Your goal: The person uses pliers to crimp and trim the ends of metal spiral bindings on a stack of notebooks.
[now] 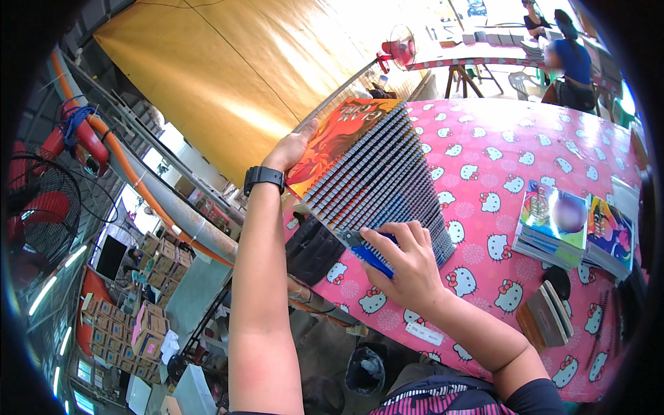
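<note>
A tall stack of spiral notebooks (pixel 339 149) stands on the pink table, its top cover orange, red and yellow. Its bound side, with rows of dark wire coils, faces me. My left hand (pixel 294 149), with a black watch on the wrist, holds the stack's left edge near the top; some of its fingers are hidden behind the stack. In my right hand (pixel 408 266) is a pair of blue-handled pliers (pixel 372 259), the fingers closed round the handles. The metal jaws touch or nearly touch the coil ends at the stack's near corner.
On the pink patterned tablecloth (pixel 494 200), two piles of colourful notebooks (pixel 553 225) lie at the right, near a brown wooden block (pixel 543 315). A black bag-like thing (pixel 315 252) sits beside the stack. Below is a lined bin (pixel 365 370). Two people work far right.
</note>
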A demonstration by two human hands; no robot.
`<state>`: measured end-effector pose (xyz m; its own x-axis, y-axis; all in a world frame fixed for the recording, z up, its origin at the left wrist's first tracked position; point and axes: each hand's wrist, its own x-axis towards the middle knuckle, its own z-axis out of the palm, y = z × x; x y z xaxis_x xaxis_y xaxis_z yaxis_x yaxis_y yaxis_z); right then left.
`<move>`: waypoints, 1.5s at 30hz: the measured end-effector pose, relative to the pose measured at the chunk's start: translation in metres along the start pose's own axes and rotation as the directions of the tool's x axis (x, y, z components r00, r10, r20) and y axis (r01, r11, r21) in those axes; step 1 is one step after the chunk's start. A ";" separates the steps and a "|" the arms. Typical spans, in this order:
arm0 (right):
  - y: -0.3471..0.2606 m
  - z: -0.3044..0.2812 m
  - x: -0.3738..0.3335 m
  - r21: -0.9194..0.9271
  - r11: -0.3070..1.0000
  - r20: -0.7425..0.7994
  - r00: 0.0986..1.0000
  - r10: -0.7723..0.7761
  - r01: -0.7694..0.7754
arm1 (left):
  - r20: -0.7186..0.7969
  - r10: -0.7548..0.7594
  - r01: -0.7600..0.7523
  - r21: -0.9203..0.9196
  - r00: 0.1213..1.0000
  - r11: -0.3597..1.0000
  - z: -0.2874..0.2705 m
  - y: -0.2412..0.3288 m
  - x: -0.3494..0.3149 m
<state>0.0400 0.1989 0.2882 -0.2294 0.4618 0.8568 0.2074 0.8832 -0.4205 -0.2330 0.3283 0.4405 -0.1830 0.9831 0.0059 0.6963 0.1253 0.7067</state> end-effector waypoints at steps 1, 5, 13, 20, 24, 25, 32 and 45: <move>0.001 0.000 0.000 -0.015 1.000 0.002 1.000 -0.002 0.002 | 0.019 -0.010 0.010 -0.028 1.000 1.000 0.005 0.006 -0.004; 0.007 0.004 0.002 0.102 0.994 0.022 0.999 -0.039 0.037 | 0.021 0.010 -0.009 -0.041 1.000 0.999 0.002 0.008 -0.011; 0.009 -0.001 0.011 0.667 0.141 0.697 0.680 0.226 -0.731 | 0.013 -0.046 0.046 0.003 0.999 0.999 -0.006 0.001 -0.010; 0.014 0.008 -0.003 0.164 0.986 0.013 0.999 -0.034 0.031 | 0.061 -0.043 0.050 -0.124 0.997 0.991 0.005 0.012 -0.014; 0.022 0.009 -0.002 0.594 -0.076 0.798 0.575 0.183 -0.801 | 0.039 0.001 0.001 -0.070 0.999 0.998 -0.001 0.002 -0.005; 0.022 0.007 0.000 0.518 -0.370 0.852 0.504 0.143 -0.771 | 0.055 -0.002 0.007 -0.086 0.999 0.996 0.003 0.004 -0.006; 0.012 0.005 -0.008 0.283 0.948 0.142 0.984 0.112 -0.148 | 0.014 -0.007 0.008 -0.015 1.000 1.000 -0.001 0.005 -0.010; 0.016 -0.003 -0.007 0.482 0.769 0.336 0.899 0.281 -0.420 | -0.011 -0.022 0.022 -0.006 1.000 1.000 0.005 0.010 -0.010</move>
<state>0.0475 0.2091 0.2762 -0.4677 0.6904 0.5520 -0.2022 0.5244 -0.8271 -0.2205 0.3202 0.4437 -0.2057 0.9786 -0.0023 0.6880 0.1463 0.7108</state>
